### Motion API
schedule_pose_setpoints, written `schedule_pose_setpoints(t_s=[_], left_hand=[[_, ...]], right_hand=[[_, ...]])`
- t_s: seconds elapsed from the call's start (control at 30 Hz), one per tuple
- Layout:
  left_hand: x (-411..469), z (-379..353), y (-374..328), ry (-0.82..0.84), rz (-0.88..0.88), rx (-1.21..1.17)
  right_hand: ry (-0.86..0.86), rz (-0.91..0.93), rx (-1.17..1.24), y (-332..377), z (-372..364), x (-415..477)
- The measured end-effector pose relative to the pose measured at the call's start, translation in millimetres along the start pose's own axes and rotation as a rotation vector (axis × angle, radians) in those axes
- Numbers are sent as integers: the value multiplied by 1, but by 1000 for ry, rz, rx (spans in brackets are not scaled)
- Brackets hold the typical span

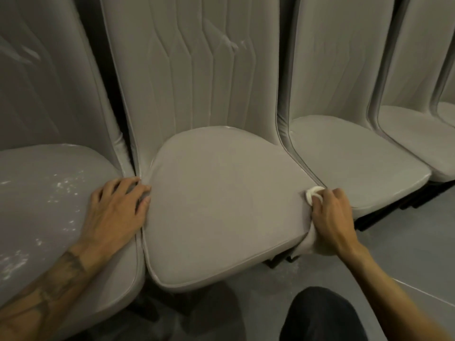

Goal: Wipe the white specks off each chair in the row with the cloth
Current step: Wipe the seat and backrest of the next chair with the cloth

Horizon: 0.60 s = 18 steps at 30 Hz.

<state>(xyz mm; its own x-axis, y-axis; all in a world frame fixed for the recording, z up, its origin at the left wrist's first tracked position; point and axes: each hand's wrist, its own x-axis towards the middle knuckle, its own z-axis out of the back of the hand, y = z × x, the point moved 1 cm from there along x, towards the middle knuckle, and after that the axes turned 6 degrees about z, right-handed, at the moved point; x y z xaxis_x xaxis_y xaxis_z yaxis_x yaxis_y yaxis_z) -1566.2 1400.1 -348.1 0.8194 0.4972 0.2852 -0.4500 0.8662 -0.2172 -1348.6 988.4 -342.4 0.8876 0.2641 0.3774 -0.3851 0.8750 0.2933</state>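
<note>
A row of grey padded chairs fills the view. The middle chair's seat (221, 198) looks free of specks, though its backrest (231, 43) carries a few white marks. At its right front corner my right hand (330, 212) grips a small white cloth (312, 193) against the seat edge. The left chair's seat (49, 193) is scattered with white specks. My left hand (115, 207) rests on that seat's right edge, its fingers spread and reaching the gap between the two chairs.
Two further grey chairs (357, 158) stand to the right, their seats without visible specks. Black chair legs (384, 215) show beneath them. Grey floor (406, 254) lies at the lower right, with my dark-clad knee (320, 316) at the bottom.
</note>
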Motion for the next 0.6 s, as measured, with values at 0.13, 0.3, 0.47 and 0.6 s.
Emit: schedule_pose_setpoints(t_s=[0.13, 0.3, 0.47, 0.6], left_hand=[[3, 1, -10, 5, 51, -5], [-1, -2, -13, -44, 47, 17], [-3, -4, -15, -77, 56, 32], [0, -6, -15, -45, 76, 52]], right_hand=[[1, 103, -16, 16, -4, 37], [124, 92, 35, 46, -35, 107], [-8, 195, 17, 22, -27, 69], [32, 169, 51, 36, -48, 119]])
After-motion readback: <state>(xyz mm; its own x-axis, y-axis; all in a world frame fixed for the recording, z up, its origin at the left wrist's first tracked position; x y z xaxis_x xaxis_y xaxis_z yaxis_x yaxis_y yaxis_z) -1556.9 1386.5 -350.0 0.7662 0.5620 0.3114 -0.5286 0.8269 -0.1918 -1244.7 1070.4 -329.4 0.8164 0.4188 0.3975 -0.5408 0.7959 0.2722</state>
